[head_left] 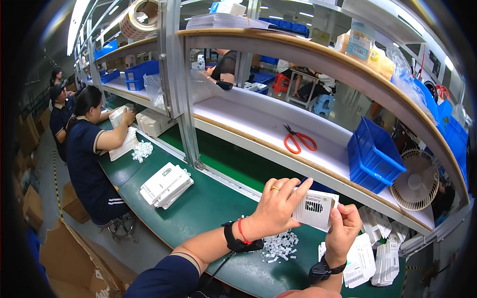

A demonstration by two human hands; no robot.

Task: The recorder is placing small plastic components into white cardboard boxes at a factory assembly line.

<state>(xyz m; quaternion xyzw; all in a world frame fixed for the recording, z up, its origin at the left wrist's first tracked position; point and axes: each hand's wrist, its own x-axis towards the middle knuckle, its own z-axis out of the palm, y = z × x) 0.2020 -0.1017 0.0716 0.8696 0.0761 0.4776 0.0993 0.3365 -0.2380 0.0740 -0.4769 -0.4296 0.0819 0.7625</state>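
A small, flat white box with dark print is held up over the green bench between my hands. My left hand grips its left end, with the index finger reaching along the top edge. At the right end, my right hand pinches the box between thumb and fingers. Below my left hand lies a loose heap of small white plastic pieces. Flat white cartons lie beneath my right hand, and a bundled stack of white cartons sits beside them.
Stacked white boxes stand on the green bench to the left. Red-handled scissors, blue bins and a fan occupy the shelf ahead. A co-worker sits at left. An open cardboard box stands lower left.
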